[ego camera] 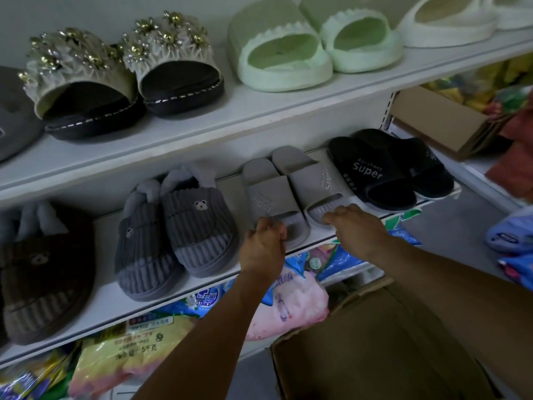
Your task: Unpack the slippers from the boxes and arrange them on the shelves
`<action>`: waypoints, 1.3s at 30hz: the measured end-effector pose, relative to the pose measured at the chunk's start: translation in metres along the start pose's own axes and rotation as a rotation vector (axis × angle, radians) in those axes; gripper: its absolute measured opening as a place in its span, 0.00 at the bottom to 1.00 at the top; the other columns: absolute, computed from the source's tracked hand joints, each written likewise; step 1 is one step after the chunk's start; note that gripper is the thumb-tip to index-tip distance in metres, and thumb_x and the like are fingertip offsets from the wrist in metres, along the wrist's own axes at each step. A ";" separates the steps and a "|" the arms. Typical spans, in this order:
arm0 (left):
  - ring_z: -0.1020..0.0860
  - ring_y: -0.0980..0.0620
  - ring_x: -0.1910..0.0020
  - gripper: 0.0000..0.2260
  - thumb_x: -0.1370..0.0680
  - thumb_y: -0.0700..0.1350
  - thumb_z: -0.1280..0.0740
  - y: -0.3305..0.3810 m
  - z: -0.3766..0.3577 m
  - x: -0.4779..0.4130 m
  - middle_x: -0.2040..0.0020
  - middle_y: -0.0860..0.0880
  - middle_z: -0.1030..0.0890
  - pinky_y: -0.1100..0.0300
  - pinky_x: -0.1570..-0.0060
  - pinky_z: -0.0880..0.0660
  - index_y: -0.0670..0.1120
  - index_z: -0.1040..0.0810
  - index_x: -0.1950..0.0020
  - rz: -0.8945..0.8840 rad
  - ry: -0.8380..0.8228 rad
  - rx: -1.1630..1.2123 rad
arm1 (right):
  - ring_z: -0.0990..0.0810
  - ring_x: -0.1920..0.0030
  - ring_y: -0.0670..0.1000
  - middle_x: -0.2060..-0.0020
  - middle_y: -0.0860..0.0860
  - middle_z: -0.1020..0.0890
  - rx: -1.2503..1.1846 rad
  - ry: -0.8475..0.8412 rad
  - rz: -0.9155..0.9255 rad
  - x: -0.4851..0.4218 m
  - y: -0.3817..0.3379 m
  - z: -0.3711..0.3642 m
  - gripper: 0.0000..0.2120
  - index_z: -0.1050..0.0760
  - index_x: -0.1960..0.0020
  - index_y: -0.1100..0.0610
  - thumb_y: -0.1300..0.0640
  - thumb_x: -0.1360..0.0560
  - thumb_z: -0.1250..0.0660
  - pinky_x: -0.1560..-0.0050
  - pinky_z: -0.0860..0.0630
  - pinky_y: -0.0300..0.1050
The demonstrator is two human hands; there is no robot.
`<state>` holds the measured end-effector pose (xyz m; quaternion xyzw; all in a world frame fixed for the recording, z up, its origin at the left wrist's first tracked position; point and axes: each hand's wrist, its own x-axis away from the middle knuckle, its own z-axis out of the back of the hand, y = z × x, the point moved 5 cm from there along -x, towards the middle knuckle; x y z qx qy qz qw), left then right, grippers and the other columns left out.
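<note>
Two plain grey "super" slides lie side by side on the middle shelf (291, 247), toes toward me. My left hand (264, 246) grips the toe end of the left grey slide (266, 194). My right hand (357, 228) holds the toe end of the right grey slide (305, 176), fingers curled over its front. An open cardboard box (375, 342) stands below my arms at the lower right.
On the same shelf sit grey bear slippers (176, 226), a brown bear slipper (43, 272) and black "Super" slides (386, 171). The upper shelf (259, 108) carries flowered slippers (124, 70) and pale green slides (311, 44). Packaged goods (124, 350) fill the bottom shelf.
</note>
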<state>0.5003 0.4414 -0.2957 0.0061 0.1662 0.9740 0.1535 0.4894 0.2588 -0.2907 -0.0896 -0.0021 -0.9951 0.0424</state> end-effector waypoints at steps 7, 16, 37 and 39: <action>0.32 0.48 0.36 0.17 0.23 0.52 0.36 0.037 0.017 0.008 0.36 0.49 0.32 0.56 0.45 0.29 0.54 0.30 0.34 -0.076 0.083 -0.067 | 0.36 0.30 0.54 0.29 0.50 0.36 -0.091 0.107 -0.005 0.037 0.043 0.013 0.27 0.39 0.26 0.49 0.57 0.24 0.38 0.35 0.32 0.46; 0.23 0.49 0.44 0.18 0.25 0.49 0.32 0.173 -0.047 -0.026 0.39 0.49 0.29 0.56 0.45 0.26 0.50 0.26 0.36 -0.163 0.054 0.289 | 0.27 0.38 0.59 0.28 0.53 0.37 -0.231 0.138 -0.266 0.052 0.224 0.006 0.22 0.33 0.29 0.47 0.56 0.23 0.38 0.42 0.26 0.49; 0.25 0.47 0.44 0.13 0.26 0.45 0.30 0.224 -0.087 -0.082 0.34 0.46 0.37 0.63 0.46 0.28 0.45 0.25 0.43 0.233 0.105 0.199 | 0.30 0.37 0.57 0.28 0.51 0.35 -0.239 0.068 0.003 -0.001 0.288 -0.015 0.23 0.34 0.28 0.44 0.56 0.22 0.40 0.41 0.28 0.49; 0.27 0.48 0.40 0.17 0.26 0.49 0.30 0.224 -0.085 -0.079 0.34 0.47 0.35 0.59 0.42 0.28 0.46 0.26 0.39 0.243 0.080 0.176 | 0.32 0.35 0.57 0.29 0.52 0.36 -0.133 0.045 0.006 0.004 0.283 -0.009 0.27 0.39 0.27 0.45 0.55 0.24 0.38 0.40 0.30 0.50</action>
